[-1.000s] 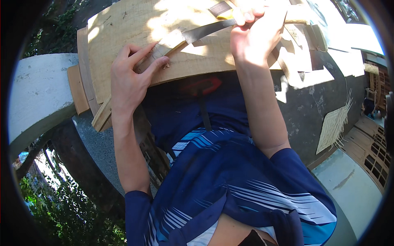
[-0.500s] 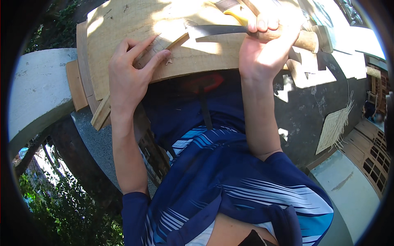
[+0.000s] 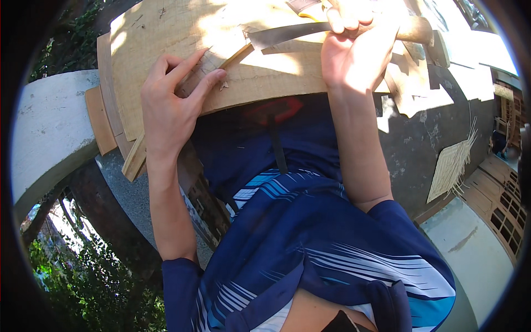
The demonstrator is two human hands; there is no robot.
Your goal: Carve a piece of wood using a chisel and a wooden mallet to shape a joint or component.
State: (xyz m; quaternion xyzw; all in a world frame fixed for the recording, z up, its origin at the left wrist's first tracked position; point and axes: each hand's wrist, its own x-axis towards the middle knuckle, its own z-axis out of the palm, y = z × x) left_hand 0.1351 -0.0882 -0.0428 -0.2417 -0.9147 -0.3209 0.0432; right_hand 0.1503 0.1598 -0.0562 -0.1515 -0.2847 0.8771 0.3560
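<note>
On the pale wooden board (image 3: pixel 152 41), my left hand (image 3: pixel 171 105) grips a small flat piece of wood (image 3: pixel 225 58) between thumb and fingers, pressing it against the surface. The hand partly covers it. My right hand (image 3: pixel 357 55) is wrapped around the wooden handle of a knife (image 3: pixel 287 36). Its dark blade points left, and the tip meets the far right end of the wood piece, where pale cut wood shows in the sunlight. A small curl of shaving (image 3: pixel 224 86) lies beside my left thumb.
A wooden strip (image 3: pixel 134 159) juts out past the board's near left corner. Several wood offcuts (image 3: pixel 406 83) lie to the right, near a yellow-handled tool (image 3: pixel 315 11) partly behind my right hand. A frayed woven mat (image 3: pixel 449 169) lies further right. A white concrete ledge (image 3: pixel 55 122) runs along the left.
My right hand has shifted slightly, and the knife handle is raised, so the blade slopes more down to the left. My left hand still holds the wood piece in place.
</note>
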